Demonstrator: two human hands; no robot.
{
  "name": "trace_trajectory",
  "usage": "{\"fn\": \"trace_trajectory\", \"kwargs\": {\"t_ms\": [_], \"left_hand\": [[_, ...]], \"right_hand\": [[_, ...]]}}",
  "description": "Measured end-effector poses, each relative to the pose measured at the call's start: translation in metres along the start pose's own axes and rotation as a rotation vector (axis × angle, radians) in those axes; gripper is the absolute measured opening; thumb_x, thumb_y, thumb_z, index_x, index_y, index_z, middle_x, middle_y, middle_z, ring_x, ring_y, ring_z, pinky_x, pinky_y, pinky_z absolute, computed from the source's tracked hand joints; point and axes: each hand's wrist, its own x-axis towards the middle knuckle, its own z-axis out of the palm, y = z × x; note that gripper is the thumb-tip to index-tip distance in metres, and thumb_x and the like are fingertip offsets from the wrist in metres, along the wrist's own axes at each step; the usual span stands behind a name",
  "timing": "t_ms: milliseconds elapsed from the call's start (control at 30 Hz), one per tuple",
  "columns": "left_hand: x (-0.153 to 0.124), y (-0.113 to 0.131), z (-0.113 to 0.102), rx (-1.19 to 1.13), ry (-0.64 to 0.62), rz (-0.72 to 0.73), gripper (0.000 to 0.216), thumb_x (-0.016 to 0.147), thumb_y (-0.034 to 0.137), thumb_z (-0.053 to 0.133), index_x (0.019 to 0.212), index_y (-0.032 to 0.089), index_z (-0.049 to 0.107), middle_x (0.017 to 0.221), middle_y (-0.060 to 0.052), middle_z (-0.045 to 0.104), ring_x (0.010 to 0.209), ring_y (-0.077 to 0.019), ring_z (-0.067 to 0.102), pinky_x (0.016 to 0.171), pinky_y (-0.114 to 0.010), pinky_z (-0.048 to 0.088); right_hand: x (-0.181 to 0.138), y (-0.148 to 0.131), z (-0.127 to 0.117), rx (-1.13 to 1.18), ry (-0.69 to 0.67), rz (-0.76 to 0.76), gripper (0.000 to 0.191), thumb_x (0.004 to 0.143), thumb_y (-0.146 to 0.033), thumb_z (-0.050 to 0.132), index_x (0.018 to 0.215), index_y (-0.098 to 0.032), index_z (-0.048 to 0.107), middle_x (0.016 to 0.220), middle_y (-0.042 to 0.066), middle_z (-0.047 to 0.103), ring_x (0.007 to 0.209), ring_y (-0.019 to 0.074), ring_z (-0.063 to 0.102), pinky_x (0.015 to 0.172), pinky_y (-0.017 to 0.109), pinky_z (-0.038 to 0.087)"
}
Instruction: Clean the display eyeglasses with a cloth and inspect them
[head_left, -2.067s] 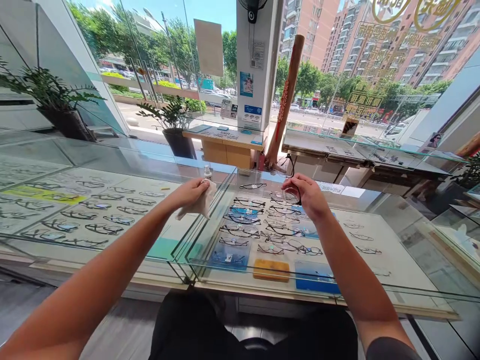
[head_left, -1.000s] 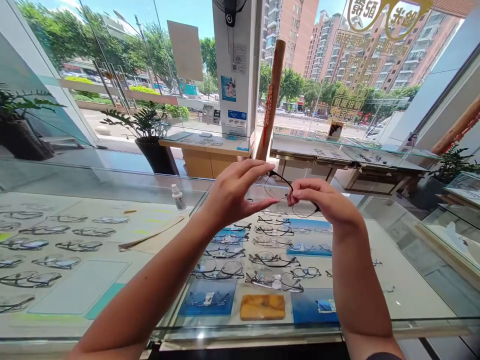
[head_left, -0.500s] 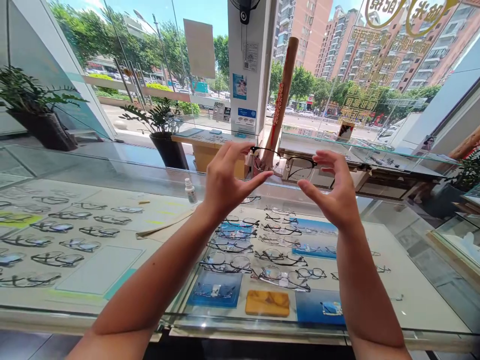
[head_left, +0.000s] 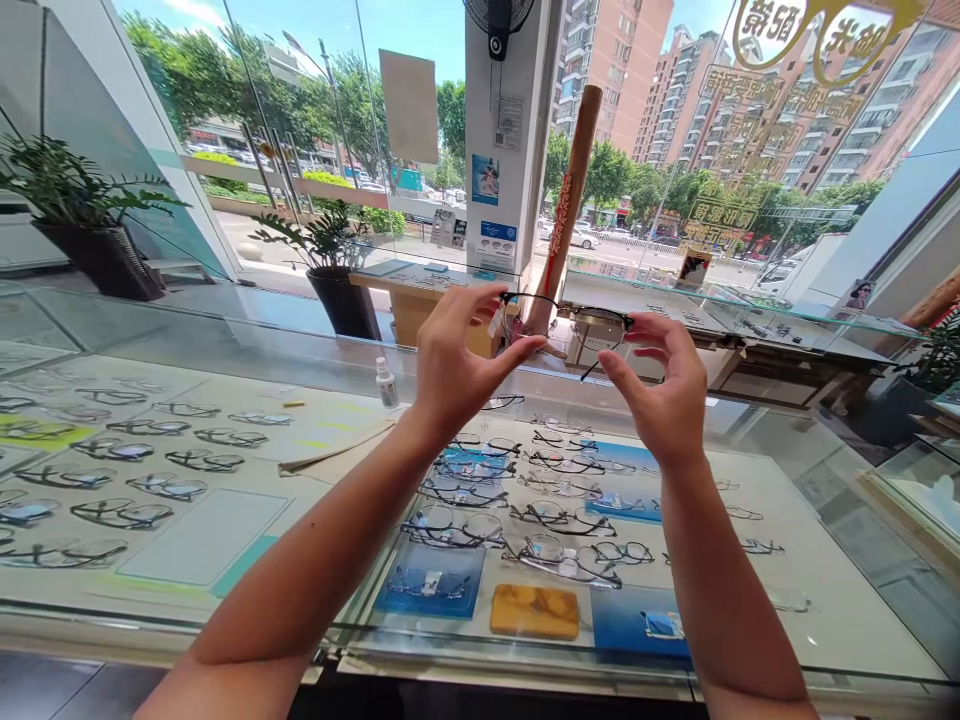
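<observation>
Aloft, eyeglasses (head_left: pixel 582 313) in the fingertip grip of left hand (head_left: pixel 459 355) and right hand (head_left: pixel 673 388).

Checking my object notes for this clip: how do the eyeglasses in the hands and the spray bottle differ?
The eyeglasses are held in the air between the left hand and right hand, while the spray bottle stands untouched on the glass counter. The eyeglasses have a thin frame with a dark upper rim; the spray bottle is mostly white. The eyeglasses spread wide, whereas the spray bottle is narrow and upright.
</observation>
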Motion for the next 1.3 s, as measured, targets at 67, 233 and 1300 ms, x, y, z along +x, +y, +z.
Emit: {"fn": "trace_trajectory", "kwargs": {"t_ms": [67,233,1300], "left_hand": [[-0.001,-0.002,0.003,-0.007,-0.011,-0.029,0.061,0.090,0.066,0.084,0.130,0.023,0.069,0.117,-0.009,0.078,0.097,-0.0230,0.074,0.089,-0.040,0.063],[-0.004,-0.008,0.007,-0.021,-0.006,-0.086,0.061,0.091,0.065,0.084,0.130,0.022,0.069,0.119,-0.010,0.078,0.097,-0.0224,0.075,0.087,-0.039,0.063],[0.001,0.004,-0.005,-0.042,-0.068,-0.077,0.060,0.090,0.069,0.082,0.127,0.023,0.075,0.118,-0.010,0.083,0.099,-0.0241,0.079,0.089,-0.041,0.067]], "right_hand": [[-0.001,0.000,0.003,-0.002,0.002,0.008,0.048,0.094,-0.056,0.083,0.131,-0.029,0.068,0.126,0.008,0.073,0.114,0.0288,0.072,0.098,0.049,0.060],[-0.001,0.001,0.007,0.013,0.002,0.002,0.044,0.096,-0.051,0.081,0.132,-0.029,0.069,0.125,0.008,0.074,0.113,0.0284,0.072,0.097,0.049,0.061],[0.002,-0.001,-0.005,-0.004,-0.004,0.029,0.046,0.096,-0.052,0.081,0.134,-0.028,0.070,0.130,0.010,0.076,0.119,0.0294,0.074,0.092,0.047,0.065]]}}
